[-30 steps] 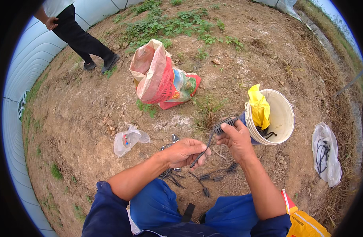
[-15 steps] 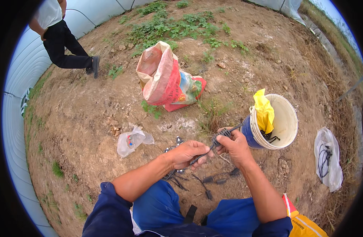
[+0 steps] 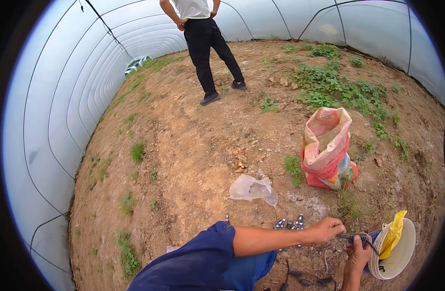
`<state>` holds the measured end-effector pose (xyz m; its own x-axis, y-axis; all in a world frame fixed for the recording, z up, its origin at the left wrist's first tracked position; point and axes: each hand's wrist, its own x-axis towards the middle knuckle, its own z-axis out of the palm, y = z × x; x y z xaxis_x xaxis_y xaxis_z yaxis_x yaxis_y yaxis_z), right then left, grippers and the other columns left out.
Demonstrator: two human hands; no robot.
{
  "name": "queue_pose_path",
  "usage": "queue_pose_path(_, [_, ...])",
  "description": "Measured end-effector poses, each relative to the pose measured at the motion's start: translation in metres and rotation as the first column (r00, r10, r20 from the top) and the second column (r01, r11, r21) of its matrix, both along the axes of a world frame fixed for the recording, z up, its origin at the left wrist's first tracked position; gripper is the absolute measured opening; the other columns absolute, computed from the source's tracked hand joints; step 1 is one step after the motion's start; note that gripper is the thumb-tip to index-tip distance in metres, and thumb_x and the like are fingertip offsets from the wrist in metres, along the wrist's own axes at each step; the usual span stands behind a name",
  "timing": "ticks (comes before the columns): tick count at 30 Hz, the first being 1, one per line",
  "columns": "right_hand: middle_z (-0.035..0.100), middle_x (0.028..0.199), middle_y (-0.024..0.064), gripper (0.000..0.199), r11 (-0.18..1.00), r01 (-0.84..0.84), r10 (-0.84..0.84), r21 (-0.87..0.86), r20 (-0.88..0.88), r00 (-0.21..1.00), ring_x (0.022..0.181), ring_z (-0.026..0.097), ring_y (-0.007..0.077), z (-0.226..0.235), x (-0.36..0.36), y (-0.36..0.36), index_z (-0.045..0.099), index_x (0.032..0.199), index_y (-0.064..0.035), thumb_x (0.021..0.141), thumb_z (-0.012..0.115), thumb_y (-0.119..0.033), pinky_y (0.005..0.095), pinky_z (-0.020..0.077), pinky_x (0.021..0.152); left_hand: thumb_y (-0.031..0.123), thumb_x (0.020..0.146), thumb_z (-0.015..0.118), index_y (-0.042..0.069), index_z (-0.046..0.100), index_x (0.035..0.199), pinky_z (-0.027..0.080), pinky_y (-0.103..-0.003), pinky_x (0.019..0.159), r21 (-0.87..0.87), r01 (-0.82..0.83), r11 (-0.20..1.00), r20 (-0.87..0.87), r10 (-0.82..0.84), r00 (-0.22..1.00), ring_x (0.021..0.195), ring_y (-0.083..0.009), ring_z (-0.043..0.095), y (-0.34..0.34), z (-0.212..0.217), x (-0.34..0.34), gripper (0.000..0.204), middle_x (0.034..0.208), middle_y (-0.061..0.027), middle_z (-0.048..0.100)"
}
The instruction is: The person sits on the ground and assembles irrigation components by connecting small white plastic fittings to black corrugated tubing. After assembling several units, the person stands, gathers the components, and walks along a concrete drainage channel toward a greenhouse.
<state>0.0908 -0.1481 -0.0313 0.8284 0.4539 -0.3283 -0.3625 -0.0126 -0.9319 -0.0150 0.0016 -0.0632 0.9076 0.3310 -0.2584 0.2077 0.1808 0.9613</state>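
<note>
Left hand (image 3: 327,229) and right hand (image 3: 359,250), fingers closed on one dark cord (image 3: 356,237), beside the white bucket (image 3: 401,252).

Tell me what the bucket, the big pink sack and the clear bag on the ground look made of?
Bucket: likely plastic, smooth matte white with a thin rim. Pink sack: probably woven plastic, crinkled with a slight sheen. Clear bag: thin see-through plastic film, crumpled and glossy.

A sack (image 3: 327,148) stands beyond the bucket (image 3: 394,247), plastic bag (image 3: 253,189) to its left.
</note>
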Motion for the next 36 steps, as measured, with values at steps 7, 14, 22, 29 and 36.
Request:
queue_pose_path(7, [0.061,0.091,0.0023,0.031,0.987,-0.157,0.157,0.039,-0.002,0.988,0.068,0.06,0.0099,-0.008,-0.018,-0.001,0.055,0.114,-0.0068,0.091,0.069,-0.022,0.0217,0.0526,0.056,0.027,0.104,0.044,0.003,0.056,0.107,0.046,-0.028,0.068,0.086,-0.156,0.984,0.228,0.133,0.964,0.075,-0.0079,0.05,-0.02,0.007,0.005,0.027,0.085,-0.0012,0.054])
queue_pose_path(14, [0.061,0.087,0.0016,0.031,0.978,-0.206,0.205,-0.015,0.208,0.956,0.067,0.056,0.0077,-0.023,-0.03,-0.006,0.058,0.113,-0.0046,0.091,0.07,-0.021,0.0208,0.0438,0.052,0.035,0.105,0.042,0.001,0.058,0.099,0.048,-0.03,0.072,-0.044,-0.069,0.997,0.129,0.074,0.989,0.08,-0.0125,0.054,-0.024,0.006,0.005,0.038,0.088,-0.0033,0.058])
queue_pose_path(22, [0.065,0.109,0.0107,0.044,0.812,-0.546,0.583,-0.206,0.277,0.764,0.087,0.064,0.0164,0.017,-0.003,-0.007,0.056,0.13,0.0001,0.09,0.067,-0.014,0.0291,0.0529,0.071,0.028,0.1,0.048,0.003,0.059,0.111,0.046,-0.031,0.073,0.116,-0.051,0.992,0.097,0.04,0.995,0.084,-0.011,0.053,0.017,0.024,-0.014,0.03,0.091,-0.0027,0.058])
queue_pose_path(29, [0.066,0.106,0.0149,0.057,0.726,-0.48,0.687,0.492,-0.487,0.54,0.088,0.07,0.0227,0.015,-0.018,-0.003,0.04,0.138,0.0053,0.097,0.063,-0.026,0.0304,0.0594,0.068,0.02,0.096,0.047,0.005,0.05,0.121,0.046,-0.038,0.058,0.594,0.206,0.778,-0.054,-0.217,0.975,0.06,-0.0237,0.058,0.017,0.062,-0.032,0.029,0.063,-0.0096,0.057])
queue_pose_path(36, [0.065,0.093,0.0087,0.052,0.747,-0.604,0.665,0.278,-0.317,0.677,0.069,0.062,0.0131,0.006,-0.018,-0.002,0.042,0.137,0.0037,0.096,0.063,-0.023,0.0272,0.0545,0.059,0.048,0.101,0.048,0.005,0.039,0.139,0.048,-0.033,0.057,0.314,0.136,0.94,-0.066,-0.122,0.99,0.066,-0.0158,0.06,0.033,0.06,-0.022,0.058,0.087,-0.0084,0.063])
